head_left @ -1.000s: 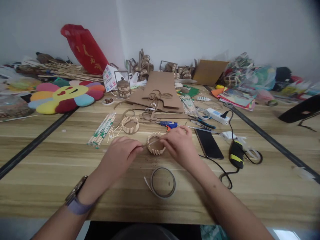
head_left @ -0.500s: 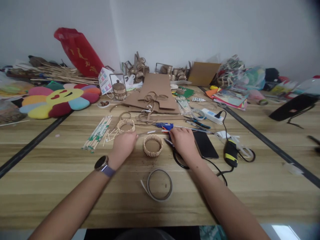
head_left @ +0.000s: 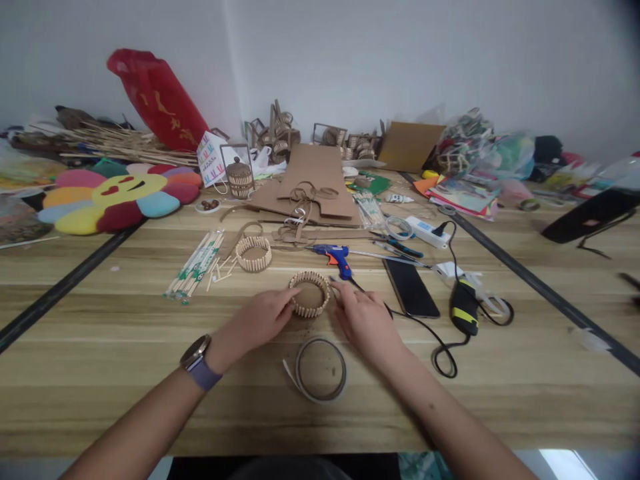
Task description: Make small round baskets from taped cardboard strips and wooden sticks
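Note:
A round ring of short wooden sticks [head_left: 309,312] with a brown base stands upright on the table between my hands. My left hand [head_left: 257,323] pinches its left wall, a fingertip over the rim. From the other side my right hand [head_left: 367,327] has its fingertips closed against the right wall; whether a thin strip lies under them is hidden. A roll of pale tape [head_left: 299,373] with a loose end lies nearer to me. Behind the ring rests a blue glue gun [head_left: 337,256]. A second stick ring [head_left: 254,256] stands farther back on the left.
Bundled sticks [head_left: 196,268] and loose pieces lie left. To the right are a phone [head_left: 411,287], a black-and-yellow tool [head_left: 464,307] with a looping cord, pliers [head_left: 403,247] and a power strip [head_left: 427,232]. Cardboard sheets [head_left: 313,173] and a flower cushion [head_left: 123,197] lie farther back.
Both hands have come nearer to me and closer together, onto the front stick ring. The strip that stretched between them no longer shows there. The glue gun's handle is uncovered.

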`<state>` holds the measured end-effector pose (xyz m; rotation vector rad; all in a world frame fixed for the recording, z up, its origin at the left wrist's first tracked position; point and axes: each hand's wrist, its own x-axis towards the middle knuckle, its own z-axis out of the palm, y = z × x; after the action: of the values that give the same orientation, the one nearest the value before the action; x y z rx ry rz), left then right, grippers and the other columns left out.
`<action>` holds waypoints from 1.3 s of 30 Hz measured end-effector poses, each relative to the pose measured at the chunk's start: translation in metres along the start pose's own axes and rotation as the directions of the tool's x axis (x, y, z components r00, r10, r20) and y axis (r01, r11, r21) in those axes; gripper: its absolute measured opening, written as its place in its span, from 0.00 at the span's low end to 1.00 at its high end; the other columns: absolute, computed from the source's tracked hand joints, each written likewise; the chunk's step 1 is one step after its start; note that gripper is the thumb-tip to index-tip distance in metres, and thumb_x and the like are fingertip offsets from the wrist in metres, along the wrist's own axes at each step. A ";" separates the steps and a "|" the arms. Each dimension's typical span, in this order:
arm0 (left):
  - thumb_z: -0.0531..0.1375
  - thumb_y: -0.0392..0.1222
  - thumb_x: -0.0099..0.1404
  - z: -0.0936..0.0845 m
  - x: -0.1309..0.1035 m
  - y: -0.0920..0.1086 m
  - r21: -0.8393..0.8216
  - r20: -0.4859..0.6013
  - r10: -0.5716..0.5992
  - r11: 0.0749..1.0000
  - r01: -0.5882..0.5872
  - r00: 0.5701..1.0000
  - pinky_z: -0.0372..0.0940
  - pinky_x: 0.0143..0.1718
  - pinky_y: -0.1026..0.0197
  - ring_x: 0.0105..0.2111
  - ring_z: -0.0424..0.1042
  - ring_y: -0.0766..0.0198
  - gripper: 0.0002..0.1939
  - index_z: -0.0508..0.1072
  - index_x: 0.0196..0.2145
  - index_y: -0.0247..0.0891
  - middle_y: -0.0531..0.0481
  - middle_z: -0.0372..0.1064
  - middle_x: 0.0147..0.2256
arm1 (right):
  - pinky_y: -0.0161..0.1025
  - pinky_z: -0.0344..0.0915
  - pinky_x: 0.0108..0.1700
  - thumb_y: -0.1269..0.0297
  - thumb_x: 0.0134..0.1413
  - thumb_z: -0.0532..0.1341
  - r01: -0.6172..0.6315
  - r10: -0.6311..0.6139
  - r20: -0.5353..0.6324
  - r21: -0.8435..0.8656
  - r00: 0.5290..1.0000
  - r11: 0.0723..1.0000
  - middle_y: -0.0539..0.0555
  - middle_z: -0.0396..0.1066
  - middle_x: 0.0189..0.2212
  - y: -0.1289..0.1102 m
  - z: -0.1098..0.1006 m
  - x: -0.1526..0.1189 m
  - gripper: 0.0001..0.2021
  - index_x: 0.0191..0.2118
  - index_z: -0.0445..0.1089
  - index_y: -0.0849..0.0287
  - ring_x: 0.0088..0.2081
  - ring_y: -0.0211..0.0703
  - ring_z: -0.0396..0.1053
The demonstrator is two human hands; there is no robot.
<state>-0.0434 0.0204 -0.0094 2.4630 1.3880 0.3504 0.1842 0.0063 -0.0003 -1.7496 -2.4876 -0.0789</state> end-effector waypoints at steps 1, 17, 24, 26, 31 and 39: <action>0.51 0.39 0.70 0.000 0.000 0.000 -0.023 0.009 0.018 1.000 -0.018 1.000 0.67 0.48 0.55 0.47 0.75 0.54 0.20 0.66 0.58 0.38 0.42 0.75 0.50 | 0.42 0.57 0.46 0.71 0.63 0.55 0.003 -0.004 0.017 0.039 1.000 0.999 0.60 0.79 0.39 -0.001 0.000 -0.001 0.20 0.60 0.62 0.64 0.43 0.50 0.74; 0.56 0.38 0.70 0.000 0.002 0.002 0.026 -0.085 0.085 0.996 -0.083 0.993 0.64 0.38 0.58 0.38 0.72 0.56 0.09 0.76 0.37 0.40 0.48 0.74 0.35 | 0.44 0.62 0.50 0.68 0.64 0.55 0.019 -0.025 0.064 0.092 0.998 0.996 0.63 0.79 0.43 -0.007 0.001 0.011 0.28 0.67 0.54 0.70 0.44 0.52 0.75; 0.58 0.37 0.67 -0.004 0.000 0.009 0.160 -0.236 0.000 0.986 0.039 0.972 0.62 0.43 0.52 0.42 0.66 0.51 0.07 0.75 0.32 0.37 0.43 0.70 0.38 | 0.39 0.65 0.40 0.67 0.65 0.55 -0.152 0.133 0.127 0.159 0.983 0.976 0.58 0.81 0.38 -0.007 -0.007 0.009 0.13 0.50 0.74 0.59 0.40 0.51 0.78; 0.58 0.38 0.67 0.000 0.000 0.010 0.183 -0.251 -0.023 0.981 0.071 0.968 0.61 0.42 0.50 0.42 0.65 0.49 0.07 0.74 0.32 0.37 0.44 0.71 0.36 | 0.39 0.64 0.38 0.67 0.64 0.55 -0.140 0.120 0.124 0.167 0.985 0.976 0.57 0.81 0.37 -0.009 -0.007 0.007 0.11 0.45 0.76 0.58 0.38 0.50 0.78; 0.58 0.41 0.68 0.008 -0.001 0.013 0.216 -0.256 -0.056 0.970 0.114 0.965 0.59 0.40 0.49 0.41 0.66 0.48 0.08 0.73 0.32 0.37 0.45 0.72 0.35 | 0.35 0.63 0.41 0.70 0.65 0.55 -0.003 -0.022 0.110 0.217 0.994 0.976 0.55 0.80 0.40 -0.023 -0.005 0.005 0.12 0.44 0.75 0.57 0.42 0.45 0.76; 0.57 0.42 0.70 0.010 0.001 0.016 0.223 -0.233 -0.072 0.967 0.125 0.970 0.60 0.38 0.50 0.40 0.68 0.50 0.10 0.74 0.32 0.38 0.45 0.72 0.35 | 0.38 0.60 0.41 0.72 0.65 0.54 0.118 -0.140 0.107 0.192 0.984 0.974 0.57 0.78 0.37 -0.040 0.002 0.006 0.11 0.43 0.74 0.60 0.40 0.47 0.75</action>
<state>-0.0267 0.0121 -0.0125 2.5930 1.7300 0.4766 0.1445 -0.0009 -0.0012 -1.5618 -2.5935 0.2471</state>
